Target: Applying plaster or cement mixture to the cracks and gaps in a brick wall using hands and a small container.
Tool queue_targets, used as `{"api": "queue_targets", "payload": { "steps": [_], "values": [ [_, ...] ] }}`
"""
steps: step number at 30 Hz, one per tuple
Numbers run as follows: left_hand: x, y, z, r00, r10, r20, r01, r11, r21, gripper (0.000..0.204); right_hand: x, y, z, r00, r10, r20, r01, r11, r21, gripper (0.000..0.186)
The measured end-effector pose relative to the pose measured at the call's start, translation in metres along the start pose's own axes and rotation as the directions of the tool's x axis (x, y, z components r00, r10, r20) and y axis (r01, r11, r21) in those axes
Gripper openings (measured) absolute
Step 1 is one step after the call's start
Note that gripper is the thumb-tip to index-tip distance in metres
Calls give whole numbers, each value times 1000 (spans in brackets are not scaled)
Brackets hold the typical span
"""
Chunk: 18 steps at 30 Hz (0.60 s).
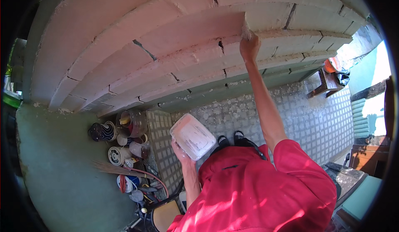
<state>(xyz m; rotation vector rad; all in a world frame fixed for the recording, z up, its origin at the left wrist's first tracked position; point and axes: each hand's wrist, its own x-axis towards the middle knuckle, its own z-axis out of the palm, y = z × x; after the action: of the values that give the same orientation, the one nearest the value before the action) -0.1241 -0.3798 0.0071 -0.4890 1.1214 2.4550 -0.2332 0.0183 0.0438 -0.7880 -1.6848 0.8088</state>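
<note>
Red cloth of the person's shirt fills the lower middle, nearest the camera, with patches of sunlight on it; beyond it the two bare arms reach out, the left one short and bent, the right one stretched far up. Left hand holds a pale, rounded rectangular tub by its near left side, fingers closed against it, the upper face smeared with white and pink; the tub is above the tiled floor, tilted and well apart from the wall. Right hand is up at the wall, fingers wrapped tightly around a scraper, its blade seen nearly edge-on against the surface, some pale paste near the fingers; the handle is hidden in the grip. Long stepped ledges run across the wall, broken by dark gaps; the left part looks pinkish, the right part paler. Beside the green side wall stand a striped pot, a clear bucket and a white bucket, with a straw broom near them; at far right, an orange bucket and a dark bag are by a small wooden stool.
</note>
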Motion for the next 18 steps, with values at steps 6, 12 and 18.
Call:
{"api": "queue_targets", "payload": {
  "steps": [6, 12, 18],
  "values": [
    [5, 9, 7, 1000, 29, 12, -29, 1000, 11, 44, -42, -48, 26, 988, -2, 155, -7, 998, 60, 48],
    [13, 9, 17, 997, 7, 83, -8, 1000, 11, 42, -63, -57, 49, 974, -164, 159, 132, 973, 191, 51],
    [22, 3, 20, 992, -31, 124, 26, 999, 43, 41, -35, -53, 4, 987, -11, 163, -14, 988, 152, 39]
  ]
}}
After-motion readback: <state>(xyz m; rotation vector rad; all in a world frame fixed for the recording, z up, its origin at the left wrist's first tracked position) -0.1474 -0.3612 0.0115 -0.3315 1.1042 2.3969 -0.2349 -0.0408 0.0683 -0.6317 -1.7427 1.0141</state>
